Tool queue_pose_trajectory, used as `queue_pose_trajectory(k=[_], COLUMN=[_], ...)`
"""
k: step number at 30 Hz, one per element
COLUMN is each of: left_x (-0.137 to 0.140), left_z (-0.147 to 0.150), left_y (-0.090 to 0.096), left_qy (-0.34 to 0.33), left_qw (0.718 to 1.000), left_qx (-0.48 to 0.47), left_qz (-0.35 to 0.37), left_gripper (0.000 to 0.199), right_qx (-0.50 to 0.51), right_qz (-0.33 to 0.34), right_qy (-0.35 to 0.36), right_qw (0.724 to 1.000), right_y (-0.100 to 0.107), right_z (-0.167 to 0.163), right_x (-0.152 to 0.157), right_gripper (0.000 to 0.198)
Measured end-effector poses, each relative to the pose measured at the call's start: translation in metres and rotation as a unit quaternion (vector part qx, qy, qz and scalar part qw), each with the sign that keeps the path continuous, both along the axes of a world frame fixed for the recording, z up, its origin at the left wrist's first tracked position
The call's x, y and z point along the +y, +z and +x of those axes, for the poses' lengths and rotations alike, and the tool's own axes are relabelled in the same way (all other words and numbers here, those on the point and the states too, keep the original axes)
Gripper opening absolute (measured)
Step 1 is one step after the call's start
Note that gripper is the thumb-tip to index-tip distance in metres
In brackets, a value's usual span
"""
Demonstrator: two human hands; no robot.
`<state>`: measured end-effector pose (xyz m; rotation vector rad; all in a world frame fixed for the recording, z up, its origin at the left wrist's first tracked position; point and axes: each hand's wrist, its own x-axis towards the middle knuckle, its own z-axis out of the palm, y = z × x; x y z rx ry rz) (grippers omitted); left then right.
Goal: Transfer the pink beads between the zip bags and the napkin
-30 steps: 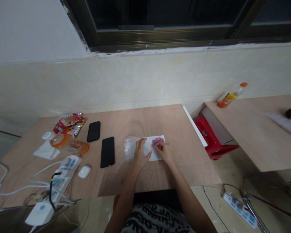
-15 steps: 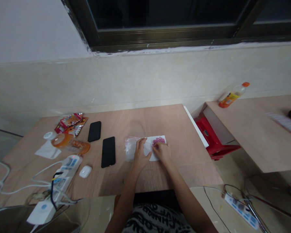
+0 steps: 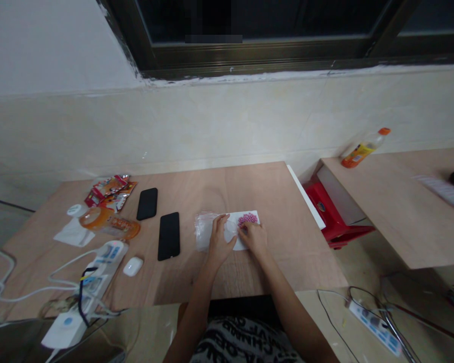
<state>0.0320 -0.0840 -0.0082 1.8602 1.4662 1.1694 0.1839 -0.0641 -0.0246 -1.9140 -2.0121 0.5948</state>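
Observation:
On the wooden table, a small heap of pink beads (image 3: 248,218) lies on a white sheet (image 3: 242,245). My left hand (image 3: 220,240) rests over the sheet's left part, thumb and fingers spread apart around a clear, thin plastic piece (image 3: 230,230) that looks like a small bag. My right hand (image 3: 254,236) is at the near edge of the beads, its fingertips pinched together. What sits between those fingertips is too small to make out. Left of my left hand lies a stack of clear plastic bags (image 3: 203,231), touching or just under the hand.
To the left lie two black phones (image 3: 169,236), a white earbud case (image 3: 132,266), an orange-tinted bottle (image 3: 109,223), snack packets (image 3: 111,191) and a power strip (image 3: 102,272) with cables. A second table (image 3: 397,201) holding a drink bottle (image 3: 364,149) stands right, beyond a red stool (image 3: 327,212).
Almost nothing differs. Both hands stay in place over the sheet, with the right fingertips still pinched beside the beads; the whole view has shifted very slightly.

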Motion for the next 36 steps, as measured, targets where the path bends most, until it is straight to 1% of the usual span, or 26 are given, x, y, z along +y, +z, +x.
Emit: queue_pose_trajectory(k=[4, 6, 8, 10, 13, 15, 17, 22, 27, 29, 32, 34, 36], left_x=[0.0, 0.0, 0.0, -0.001, -0.002, -0.004, -0.004, -0.004, -0.003, -0.002, -0.002, -0.001, -0.001], left_z=[0.002, 0.003, 0.005, 0.008, 0.014, 0.018, 0.021, 0.026, 0.026, 0.025, 0.023, 0.021, 0.02], left_y=[0.0, -0.002, -0.005, -0.01, -0.02, -0.027, -0.033, -0.041, -0.041, -0.039, -0.034, -0.029, -0.024], left_qy=[-0.002, -0.005, -0.008, -0.009, -0.007, -0.004, -0.002, 0.004, 0.009, 0.01, 0.012, 0.015, 0.017], left_qw=[1.0, 1.0, 1.0, 1.0, 0.999, 0.999, 0.998, 0.997, 0.997, 0.998, 0.998, 0.998, 0.998], left_qx=[-0.008, -0.013, -0.02, -0.028, -0.04, -0.048, -0.055, -0.07, -0.07, -0.062, -0.05, -0.048, -0.048], left_qz=[0.002, 0.006, 0.008, 0.007, 0.007, 0.009, 0.012, 0.018, 0.025, 0.025, 0.027, 0.033, 0.041], left_gripper=[0.072, 0.072, 0.072, 0.072, 0.072, 0.072, 0.072, 0.074, 0.074, 0.074, 0.075, 0.075, 0.074], right_qx=[0.021, 0.056, 0.114, 0.192, 0.304, 0.351, 0.375, 0.399, 0.402, 0.398, 0.377, 0.344, 0.287], right_qz=[0.006, 0.019, 0.028, 0.028, 0.018, 0.015, 0.015, 0.009, 0.001, 0.01, 0.039, 0.06, 0.069], right_qy=[0.002, -0.003, -0.013, -0.025, -0.047, -0.054, -0.049, -0.016, 0.002, -0.011, -0.049, -0.075, -0.094], right_qw=[1.0, 0.998, 0.993, 0.981, 0.951, 0.935, 0.925, 0.917, 0.915, 0.917, 0.924, 0.934, 0.951], right_y=[0.0, -0.001, -0.003, -0.006, -0.009, -0.01, -0.008, -0.004, -0.005, -0.007, -0.01, -0.012, -0.013], right_z=[0.003, 0.007, 0.011, 0.016, 0.02, 0.021, 0.021, 0.02, 0.019, 0.019, 0.026, 0.032, 0.04], right_x=[-0.001, -0.001, -0.002, -0.003, -0.004, -0.004, -0.004, -0.006, -0.005, -0.002, 0.007, 0.015, 0.024], right_gripper=[0.018, 0.017, 0.017, 0.02, 0.027, 0.031, 0.031, 0.031, 0.031, 0.03, 0.03, 0.031, 0.03])
